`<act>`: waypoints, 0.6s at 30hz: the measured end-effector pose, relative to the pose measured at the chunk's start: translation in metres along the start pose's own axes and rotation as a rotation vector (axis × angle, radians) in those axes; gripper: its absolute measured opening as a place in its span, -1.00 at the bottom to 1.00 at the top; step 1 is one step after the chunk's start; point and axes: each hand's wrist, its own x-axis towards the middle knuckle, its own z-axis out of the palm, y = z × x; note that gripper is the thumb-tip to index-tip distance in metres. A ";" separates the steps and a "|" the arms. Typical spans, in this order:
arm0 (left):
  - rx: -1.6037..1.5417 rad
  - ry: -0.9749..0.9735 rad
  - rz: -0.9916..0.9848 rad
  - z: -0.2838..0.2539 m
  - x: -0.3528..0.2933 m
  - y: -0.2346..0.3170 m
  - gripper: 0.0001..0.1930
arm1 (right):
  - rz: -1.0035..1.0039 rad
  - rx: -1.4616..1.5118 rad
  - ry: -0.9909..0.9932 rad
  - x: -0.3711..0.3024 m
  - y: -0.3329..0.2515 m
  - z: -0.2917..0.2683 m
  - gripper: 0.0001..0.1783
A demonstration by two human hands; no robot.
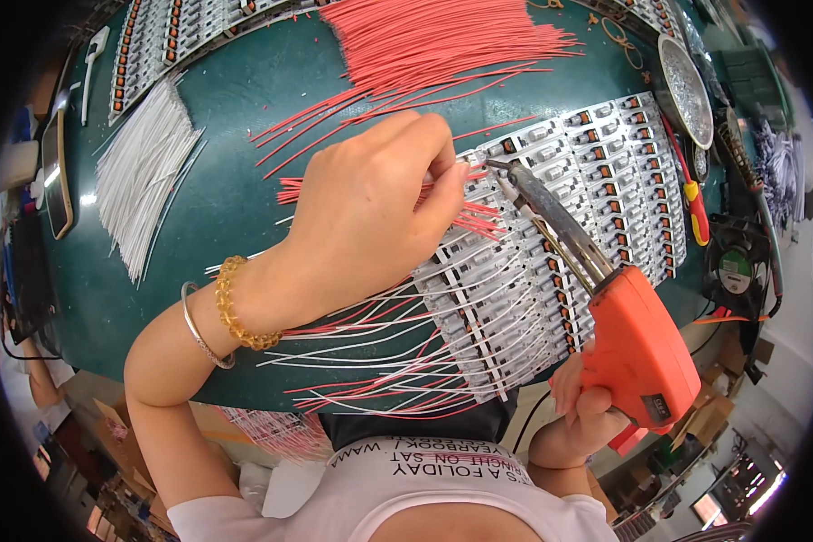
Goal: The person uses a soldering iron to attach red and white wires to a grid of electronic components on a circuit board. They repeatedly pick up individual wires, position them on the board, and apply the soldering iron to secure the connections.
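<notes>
"Two hands at work: what does each hold?"

"My left hand closes around a red bunch, thumb pressed to forefinger, above the panel. My right hand wraps the grip of an orange iron."

"And the iron's tip?"

"Just beside my left fingertips; I can't tell whether it touches anything."

"The other wires?"

"White wires on my left, a red pile across the tabletop."
</notes>
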 end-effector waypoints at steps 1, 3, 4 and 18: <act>0.001 -0.001 0.001 0.001 0.000 0.000 -0.84 | 0.021 0.072 -0.006 0.002 -0.005 0.003 -0.18; 0.011 0.004 0.016 0.002 0.000 -0.001 -0.84 | 0.032 0.050 -0.026 0.005 -0.011 0.007 -0.17; 0.017 0.008 0.023 0.001 0.000 -0.001 -0.84 | 0.016 0.020 -0.022 0.004 -0.009 0.005 -0.16; -0.068 0.023 -0.014 0.001 0.000 0.001 -0.91 | -0.015 0.032 -0.019 -0.004 -0.003 0.002 -0.08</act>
